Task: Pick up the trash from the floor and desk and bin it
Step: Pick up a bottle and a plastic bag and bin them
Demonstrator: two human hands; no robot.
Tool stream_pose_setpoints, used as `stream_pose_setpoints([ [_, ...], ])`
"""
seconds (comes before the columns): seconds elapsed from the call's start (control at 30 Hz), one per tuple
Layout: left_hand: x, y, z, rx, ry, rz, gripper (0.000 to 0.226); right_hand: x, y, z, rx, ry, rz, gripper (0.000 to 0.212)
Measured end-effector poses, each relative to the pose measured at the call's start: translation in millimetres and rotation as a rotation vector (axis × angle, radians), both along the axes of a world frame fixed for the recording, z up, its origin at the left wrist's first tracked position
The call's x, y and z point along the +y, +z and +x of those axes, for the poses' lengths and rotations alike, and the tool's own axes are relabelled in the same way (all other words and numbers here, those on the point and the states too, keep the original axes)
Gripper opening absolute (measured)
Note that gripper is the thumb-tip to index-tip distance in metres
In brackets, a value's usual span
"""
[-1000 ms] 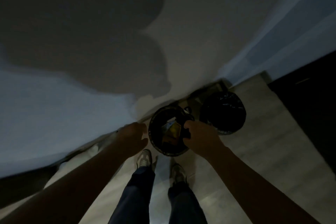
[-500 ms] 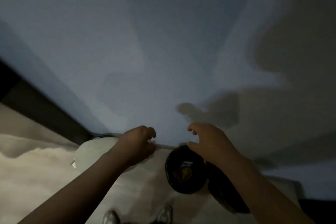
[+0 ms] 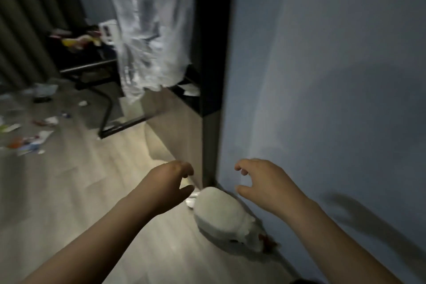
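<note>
Left hand point(image 3: 170, 180) and right hand point(image 3: 260, 182) apart, empty — looks between pickups; next needs walking to colourful paper scraps point(image 3: 32, 143), pale wood floor's point(image 3: 92, 180) left edge.

View swings left off the two black bins, now out of frame. Right hand point(image 3: 260, 182) leaves the bins, hangs empty, fingers loosely curled. Scattered trash point(image 3: 30, 143) on the floor point(image 3: 80, 191) and a cluttered desk point(image 3: 92, 65) come into view

Floor litter point(image 3: 30, 143) is blurred, cut off at left.
</note>
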State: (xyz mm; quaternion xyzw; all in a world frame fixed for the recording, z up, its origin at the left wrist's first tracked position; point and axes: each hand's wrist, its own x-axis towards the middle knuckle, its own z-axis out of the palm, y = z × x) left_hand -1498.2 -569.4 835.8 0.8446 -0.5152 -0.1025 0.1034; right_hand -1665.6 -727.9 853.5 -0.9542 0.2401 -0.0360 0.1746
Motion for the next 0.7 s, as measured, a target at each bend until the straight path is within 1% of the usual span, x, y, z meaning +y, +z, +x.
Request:
stream_pose_setpoints([
  [0.1,79,13,53,-0.014,0.139,-0.001,0.034,58,13,76,-0.026,0.134,-0.035,0.039],
  [0.2,155,24,99,-0.043,0.268,-0.021,0.035,121,23,147,-0.069,0.261,-0.049,0.041],
  [0.37,260,27,154,-0.039,0.417,-0.011,0.035,215,23,244,-0.063,0.431,-0.046,0.040],
  [0.53,329,23,192,-0.009,0.558,-0.031,0.036,272,22,313,-0.046,0.557,-0.069,0.038],
  [0.7,370,16,238,0.008,0.682,-0.072,0.035,310,22,385,-0.028,0.656,-0.073,0.039],
])
